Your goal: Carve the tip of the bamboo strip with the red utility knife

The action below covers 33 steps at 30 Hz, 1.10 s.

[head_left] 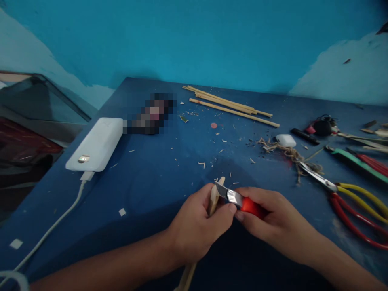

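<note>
Two-handed, clamping stick (214,201) in left hand (197,226), knife (237,198) in right hand (274,222); pare thinly toward one o'clock, away from left hand.

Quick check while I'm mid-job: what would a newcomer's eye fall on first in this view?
Probably the red-handled knife in the right hand, its blade at the upper end of the pale stick gripped by the left hand, low in the centre. Next, perhaps, the scissors with yellow and red handles at the right, and the bright turquoise wall behind the blue table.
</note>
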### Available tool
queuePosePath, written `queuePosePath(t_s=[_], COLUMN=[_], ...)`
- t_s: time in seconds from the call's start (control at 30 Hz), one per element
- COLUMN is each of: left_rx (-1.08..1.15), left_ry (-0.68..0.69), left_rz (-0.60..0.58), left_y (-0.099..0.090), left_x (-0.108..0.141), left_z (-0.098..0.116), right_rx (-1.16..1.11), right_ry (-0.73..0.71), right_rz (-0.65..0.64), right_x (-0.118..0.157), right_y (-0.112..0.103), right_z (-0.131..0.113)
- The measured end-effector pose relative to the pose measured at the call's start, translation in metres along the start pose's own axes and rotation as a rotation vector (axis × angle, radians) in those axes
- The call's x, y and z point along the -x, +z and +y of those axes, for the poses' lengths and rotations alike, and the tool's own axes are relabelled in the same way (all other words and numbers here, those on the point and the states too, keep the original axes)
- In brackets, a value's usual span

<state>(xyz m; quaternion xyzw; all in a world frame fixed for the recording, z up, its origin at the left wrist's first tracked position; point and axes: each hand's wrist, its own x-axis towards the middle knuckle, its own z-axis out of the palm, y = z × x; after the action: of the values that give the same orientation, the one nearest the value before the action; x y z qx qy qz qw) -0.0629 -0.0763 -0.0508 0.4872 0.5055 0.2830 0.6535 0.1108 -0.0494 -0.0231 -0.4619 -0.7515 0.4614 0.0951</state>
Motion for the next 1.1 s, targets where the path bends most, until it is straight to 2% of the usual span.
queuePosePath(t_s=[0.47, 0.67, 0.87, 1.1], left_rx=[0.0, 0.012, -0.017, -0.117], left_ry=[-0.047, -0.065, 0.032, -0.069], left_rz=[-0.009, 0.005, 0.027, 0.08], left_y=[-0.002, 0.0, 0.0, 0.001], left_x=[0.001, 0.001, -0.002, -0.001], left_z=[0.012, 0.007, -0.006, 0.004], right_rx=[0.038, 0.028, -0.016, 0.057], right_ry=[-0.006, -0.042, -0.098, -0.075], right_rz=[-0.064, -0.097, -0.052, -0.001], right_x=[-0.001, 0.001, 0.001, 0.0], right_y=[-0.003, -0.002, 0.002, 0.004], right_z=[0.001, 0.003, 0.013, 0.015])
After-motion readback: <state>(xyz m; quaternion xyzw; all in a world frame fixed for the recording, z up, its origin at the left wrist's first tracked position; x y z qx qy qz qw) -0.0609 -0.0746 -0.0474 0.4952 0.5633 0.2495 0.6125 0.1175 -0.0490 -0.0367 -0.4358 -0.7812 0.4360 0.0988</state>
